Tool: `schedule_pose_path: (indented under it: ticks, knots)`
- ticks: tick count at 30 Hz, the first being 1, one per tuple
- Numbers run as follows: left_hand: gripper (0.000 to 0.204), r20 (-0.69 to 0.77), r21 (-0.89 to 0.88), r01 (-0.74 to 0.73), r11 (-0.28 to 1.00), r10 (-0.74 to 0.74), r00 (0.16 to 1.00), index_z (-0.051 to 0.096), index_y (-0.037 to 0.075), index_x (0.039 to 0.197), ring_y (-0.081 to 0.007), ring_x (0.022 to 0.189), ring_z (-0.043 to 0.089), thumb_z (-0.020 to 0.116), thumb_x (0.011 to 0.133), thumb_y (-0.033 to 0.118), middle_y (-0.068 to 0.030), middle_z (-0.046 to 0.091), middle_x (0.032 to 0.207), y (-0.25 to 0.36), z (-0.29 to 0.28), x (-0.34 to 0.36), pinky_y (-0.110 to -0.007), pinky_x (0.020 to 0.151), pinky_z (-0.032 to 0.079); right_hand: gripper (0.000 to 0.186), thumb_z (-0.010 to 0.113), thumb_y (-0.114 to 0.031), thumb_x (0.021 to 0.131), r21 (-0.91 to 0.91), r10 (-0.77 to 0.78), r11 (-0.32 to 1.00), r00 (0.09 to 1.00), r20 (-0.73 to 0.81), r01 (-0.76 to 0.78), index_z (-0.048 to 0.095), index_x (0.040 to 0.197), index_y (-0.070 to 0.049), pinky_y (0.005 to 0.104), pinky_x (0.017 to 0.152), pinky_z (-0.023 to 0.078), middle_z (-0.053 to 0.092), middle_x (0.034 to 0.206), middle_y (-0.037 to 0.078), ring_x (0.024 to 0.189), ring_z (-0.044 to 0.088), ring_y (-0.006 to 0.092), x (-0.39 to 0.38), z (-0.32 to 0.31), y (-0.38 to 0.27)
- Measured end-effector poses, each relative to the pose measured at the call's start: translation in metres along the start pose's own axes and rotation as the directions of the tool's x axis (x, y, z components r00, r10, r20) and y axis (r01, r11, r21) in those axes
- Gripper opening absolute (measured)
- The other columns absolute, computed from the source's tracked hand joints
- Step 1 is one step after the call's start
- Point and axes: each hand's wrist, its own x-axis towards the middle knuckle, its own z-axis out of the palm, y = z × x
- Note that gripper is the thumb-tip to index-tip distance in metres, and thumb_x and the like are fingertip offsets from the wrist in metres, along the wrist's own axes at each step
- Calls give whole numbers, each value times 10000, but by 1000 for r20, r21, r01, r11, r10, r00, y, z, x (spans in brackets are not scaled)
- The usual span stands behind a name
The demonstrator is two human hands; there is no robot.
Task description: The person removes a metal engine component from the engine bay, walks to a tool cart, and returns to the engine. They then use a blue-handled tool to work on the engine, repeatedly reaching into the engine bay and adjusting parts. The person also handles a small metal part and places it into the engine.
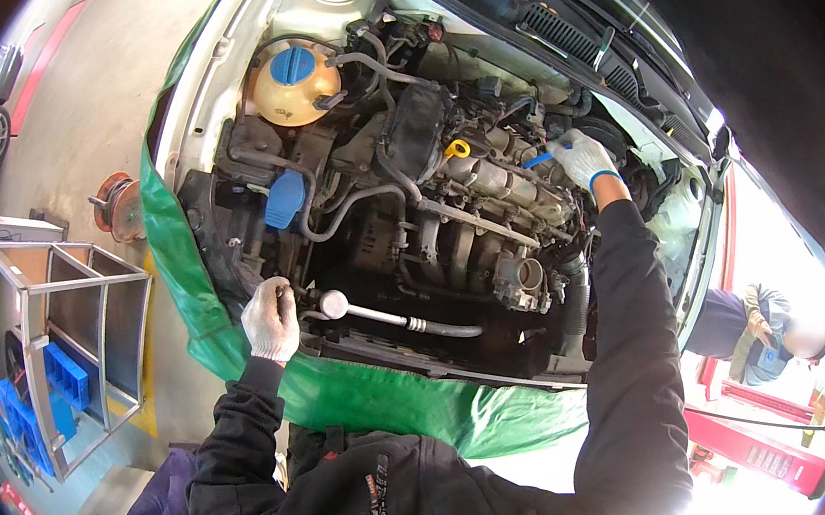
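Note:
My right hand point(583, 159), in a white knit glove with a blue cuff, reaches across to the far right of the engine point(490, 184). Its fingers are closed on a slim blue tool point(537, 159) whose kind I cannot make out, held over the top of the engine. Near the front left edge of the engine bay is my left hand point(271, 325), also gloved, with curled fingers. Anything inside those fingers is hidden. Just right of it, a hose or pipe with a round pale end point(335, 304) runs along the front. A yellow dipstick ring point(458, 149) stands out mid-engine.
A coolant tank point(286, 88) with a blue cap and a blue washer-fluid cap point(283, 201) are at the left of the bay. Green covers point(388, 406) drape the fender and front. The raised hood point(763, 50) overhangs the right. A metal cart point(83, 282) stands left; another person point(767, 326) is at right.

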Motion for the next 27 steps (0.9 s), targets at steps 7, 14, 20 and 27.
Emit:
schedule_pose_path:
  ticks: [7,14,20,27]
  knots:
    - [109,13,-18,-4,1000,4,1000,687,81,1133,-405,896,751,719,1030,94,-158,763,1027,0,-1,1,-454,782,596,353,730,-316,1011,-32,-187,982,982,36,188,763,1223,-36,529,1034,553,767,1240,270,1222,709,461,1,-5,1]
    - [108,12,-14,-5,1000,6,1000,685,87,1140,-401,891,750,712,1036,102,-150,761,1025,1,-1,1,-458,775,593,430,774,-413,996,-215,-18,977,1000,-17,14,763,1192,-29,522,970,581,784,1139,263,1106,751,442,0,-1,-2]
    - [107,10,-18,3,1000,-3,1000,687,86,1143,-397,892,753,710,1039,102,-151,763,1026,1,-2,0,-456,773,593,407,829,-367,949,58,-177,981,980,-94,183,771,1152,-19,467,978,584,788,1073,255,1079,758,415,1,1,0]
    - [97,2,-21,-4,1000,4,1000,686,88,1136,-401,882,750,707,1043,103,-154,762,1012,1,-2,1,-456,768,594,348,771,-323,986,-99,-84,991,996,12,85,786,1157,-20,517,1011,572,782,1190,275,1154,729,460,4,-3,-3]
